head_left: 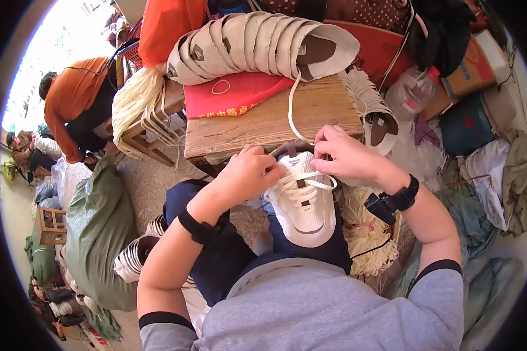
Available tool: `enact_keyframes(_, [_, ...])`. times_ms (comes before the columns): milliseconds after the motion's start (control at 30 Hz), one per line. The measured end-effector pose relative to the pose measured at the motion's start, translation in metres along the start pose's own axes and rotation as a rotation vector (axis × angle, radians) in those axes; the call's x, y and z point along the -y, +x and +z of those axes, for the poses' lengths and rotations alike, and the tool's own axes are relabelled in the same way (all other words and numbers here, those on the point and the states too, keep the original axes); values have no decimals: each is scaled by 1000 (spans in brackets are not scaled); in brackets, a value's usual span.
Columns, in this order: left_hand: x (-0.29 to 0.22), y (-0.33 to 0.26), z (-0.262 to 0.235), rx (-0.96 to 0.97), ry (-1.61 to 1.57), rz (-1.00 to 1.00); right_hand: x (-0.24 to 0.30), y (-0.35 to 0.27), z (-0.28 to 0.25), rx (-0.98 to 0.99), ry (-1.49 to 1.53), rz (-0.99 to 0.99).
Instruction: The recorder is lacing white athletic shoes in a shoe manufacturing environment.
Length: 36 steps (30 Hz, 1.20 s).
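A cream sneaker [307, 205] rests on my thigh, toe pointing toward me, with a white shoelace [298, 186] threaded partway up its front. My right hand [346, 155] pinches the lace beside the shoe's right upper edge. From those fingers a length of lace arcs up in front of the bench. My left hand [253, 171] is closed, its curled fingers against the shoe's left upper side near the tongue. Whatever its fingertips grip is hidden. Beyond the sneaker, a long row of nested beige shoe uppers [246, 50] lies across a wooden bench [275, 114].
A red cloth bag [234, 96] lies under the uppers. Bundles of cream laces hang from a stool [152, 111] and lie by my right leg. More nested uppers [375, 117] stand right of the bench. A green sack [102, 228] is at left; a person in orange [79, 99] bends beyond it.
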<state>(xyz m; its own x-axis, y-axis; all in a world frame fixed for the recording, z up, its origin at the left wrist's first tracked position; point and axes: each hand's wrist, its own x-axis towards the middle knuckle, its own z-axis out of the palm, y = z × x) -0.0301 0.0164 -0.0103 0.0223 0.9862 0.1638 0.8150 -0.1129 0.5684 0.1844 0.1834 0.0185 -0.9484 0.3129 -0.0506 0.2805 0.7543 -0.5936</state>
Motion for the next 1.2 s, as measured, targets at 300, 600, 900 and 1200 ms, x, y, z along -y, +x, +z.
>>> enact_keyframes(300, [-2,5,20,-58,-725,-522,-8,11,32,-215,222,130])
enact_keyframes(600, [-33,16,-14,-284,-764,-247,34,45,22,-394,485,-32])
enact_keyframes(900, [42,-64,39,215,-504,-701,3,18,53,-413,408,-22])
enact_keyframes(1200, [93,-86,89,275,55,-432,1,11,58,-467,320,-82])
